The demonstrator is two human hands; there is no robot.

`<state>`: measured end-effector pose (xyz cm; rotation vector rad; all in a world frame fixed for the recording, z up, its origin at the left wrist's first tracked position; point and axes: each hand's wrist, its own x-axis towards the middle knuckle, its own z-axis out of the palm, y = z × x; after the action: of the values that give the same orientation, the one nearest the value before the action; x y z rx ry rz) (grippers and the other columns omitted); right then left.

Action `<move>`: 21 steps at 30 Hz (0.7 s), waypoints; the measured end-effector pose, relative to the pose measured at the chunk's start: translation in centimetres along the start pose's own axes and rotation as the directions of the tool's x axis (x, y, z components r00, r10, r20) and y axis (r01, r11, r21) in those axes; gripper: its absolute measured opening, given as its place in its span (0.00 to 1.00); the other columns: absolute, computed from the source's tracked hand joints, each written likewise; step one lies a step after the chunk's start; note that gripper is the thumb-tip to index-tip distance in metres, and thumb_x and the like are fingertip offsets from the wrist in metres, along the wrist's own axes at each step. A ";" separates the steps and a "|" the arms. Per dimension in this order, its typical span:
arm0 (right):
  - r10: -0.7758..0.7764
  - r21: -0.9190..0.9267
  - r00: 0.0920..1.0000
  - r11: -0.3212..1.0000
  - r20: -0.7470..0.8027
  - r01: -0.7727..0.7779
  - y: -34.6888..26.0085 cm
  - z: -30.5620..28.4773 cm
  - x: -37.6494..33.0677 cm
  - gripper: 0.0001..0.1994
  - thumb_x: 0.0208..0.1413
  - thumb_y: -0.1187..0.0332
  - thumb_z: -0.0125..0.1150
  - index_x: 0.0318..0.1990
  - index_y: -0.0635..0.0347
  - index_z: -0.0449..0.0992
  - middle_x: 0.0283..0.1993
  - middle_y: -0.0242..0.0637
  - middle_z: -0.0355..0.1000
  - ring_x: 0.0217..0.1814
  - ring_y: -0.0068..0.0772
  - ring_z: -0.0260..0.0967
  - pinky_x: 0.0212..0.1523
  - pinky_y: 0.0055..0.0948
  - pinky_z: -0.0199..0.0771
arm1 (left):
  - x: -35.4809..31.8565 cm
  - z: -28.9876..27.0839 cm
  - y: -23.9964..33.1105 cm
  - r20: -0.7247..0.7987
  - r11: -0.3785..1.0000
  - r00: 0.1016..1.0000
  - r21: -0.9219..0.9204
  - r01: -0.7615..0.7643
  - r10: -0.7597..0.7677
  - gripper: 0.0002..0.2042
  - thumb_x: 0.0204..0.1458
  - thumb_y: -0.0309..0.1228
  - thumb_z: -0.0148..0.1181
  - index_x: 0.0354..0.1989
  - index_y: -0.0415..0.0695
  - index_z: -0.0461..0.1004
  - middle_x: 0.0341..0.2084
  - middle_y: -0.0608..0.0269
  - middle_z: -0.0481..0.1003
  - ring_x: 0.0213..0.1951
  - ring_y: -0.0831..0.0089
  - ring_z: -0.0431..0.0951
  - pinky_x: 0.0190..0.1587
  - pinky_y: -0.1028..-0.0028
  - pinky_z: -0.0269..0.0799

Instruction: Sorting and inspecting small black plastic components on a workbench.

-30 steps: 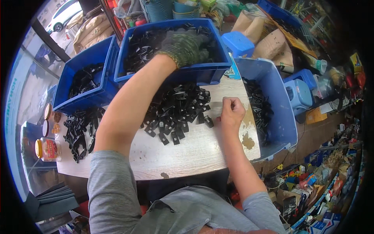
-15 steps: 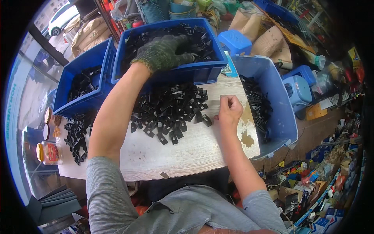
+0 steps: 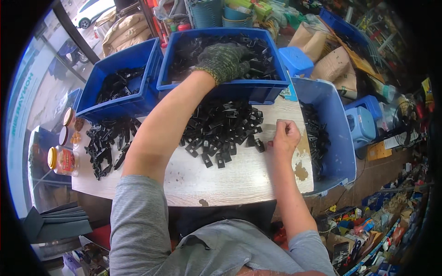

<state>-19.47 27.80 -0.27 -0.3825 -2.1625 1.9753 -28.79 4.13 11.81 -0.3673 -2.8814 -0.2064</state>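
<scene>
My left hand, in a dark green knitted glove, reaches into a blue bin heaped with small black plastic parts. Its fingers and thumb look apart over the parts, though the tips are partly lost among them. My bare right hand rests on the table, its fingers curled into a loose fist with nothing visible inside. Just left of that fist lies the edge of a pile of black clip-like parts, which spreads in front of the bin.
A second blue bin with black parts stands at the left. Beside it lie longer black pieces and several jars. A large light-blue tub holding black parts stands right of the table, near blue stools.
The whole view has shifted, so the table and bins sit further right in the picture. My gloved left hand has moved slightly right within the bin. My right hand keeps its place on the table.
</scene>
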 end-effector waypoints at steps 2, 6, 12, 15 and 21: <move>-0.023 -0.023 1.000 0.999 -0.003 0.023 0.1 0.0 0.1 0.09 0.58 0.66 0.59 0.30 0.62 0.74 0.22 0.28 0.65 0.19 0.18 0.60 0.14 0.25 0.69 | -0.1 0.2 0.3 -0.005 0.999 0.999 -0.015 0.039 -0.039 0.28 0.56 0.53 0.55 0.61 0.53 0.70 0.59 0.52 0.71 0.59 0.52 0.71 0.61 0.55 0.66; -0.014 -0.012 1.000 1.000 -0.016 0.013 -0.1 0.0 -0.2 0.10 0.56 0.66 0.60 0.28 0.64 0.73 0.22 0.28 0.67 0.19 0.18 0.60 0.14 0.25 0.67 | 0.1 0.3 0.3 -0.019 0.995 0.995 -0.024 0.100 -0.101 0.24 0.55 0.50 0.56 0.56 0.51 0.75 0.53 0.51 0.75 0.56 0.53 0.74 0.58 0.55 0.69; -0.026 -0.019 1.000 0.999 -0.010 0.026 0.3 0.0 0.2 0.10 0.57 0.66 0.60 0.29 0.63 0.74 0.22 0.29 0.67 0.18 0.19 0.60 0.14 0.25 0.66 | 0.9 0.7 -0.8 -0.064 0.997 0.997 0.059 0.054 -0.050 0.18 0.53 0.43 0.55 0.44 0.45 0.82 0.42 0.49 0.80 0.47 0.52 0.80 0.51 0.56 0.75; -0.059 -0.055 0.998 0.997 0.023 0.060 0.8 0.0 0.5 0.09 0.58 0.65 0.59 0.32 0.63 0.75 0.23 0.31 0.67 0.17 0.20 0.60 0.13 0.27 0.69 | 0.8 1.0 -0.5 -0.096 0.996 0.991 0.007 0.094 -0.092 0.16 0.52 0.40 0.55 0.41 0.45 0.83 0.42 0.46 0.80 0.46 0.51 0.81 0.50 0.55 0.76; -0.051 -0.008 0.998 0.999 0.021 0.052 1.3 -0.1 0.6 0.09 0.59 0.64 0.58 0.35 0.61 0.76 0.21 0.31 0.64 0.15 0.20 0.57 0.14 0.26 0.68 | 1.1 0.7 -0.6 -0.032 0.982 0.981 -0.013 0.189 -0.190 0.15 0.50 0.37 0.54 0.40 0.45 0.83 0.39 0.47 0.81 0.44 0.51 0.81 0.48 0.55 0.76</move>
<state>-19.95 28.16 -1.62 -0.3055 -2.1721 1.9515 -30.09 3.94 11.31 -0.0890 -2.8822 -0.2569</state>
